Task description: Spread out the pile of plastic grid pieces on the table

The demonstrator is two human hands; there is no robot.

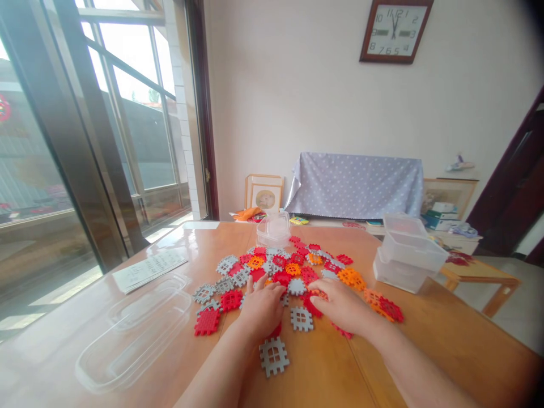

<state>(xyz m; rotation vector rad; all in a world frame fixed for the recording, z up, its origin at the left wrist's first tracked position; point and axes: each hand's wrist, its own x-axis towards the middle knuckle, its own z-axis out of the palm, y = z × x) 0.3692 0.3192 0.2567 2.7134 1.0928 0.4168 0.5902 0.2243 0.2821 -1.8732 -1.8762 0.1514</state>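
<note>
Red, grey, orange waffle tiles (293,269), left hand (260,310), right hand (342,306) flat on them

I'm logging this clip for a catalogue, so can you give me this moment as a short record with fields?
setting: wooden table beside a large window
left hand: left hand palm down on the tiles
right hand: right hand palm down on the tiles
tiles: spread of red, orange and grey waffle tiles; one grey tile lies apart, nearer the person
left of tiles: two clear lids, a printed sheet
right of tiles: stacked clear tubs
behind tiles: small clear tub
</note>
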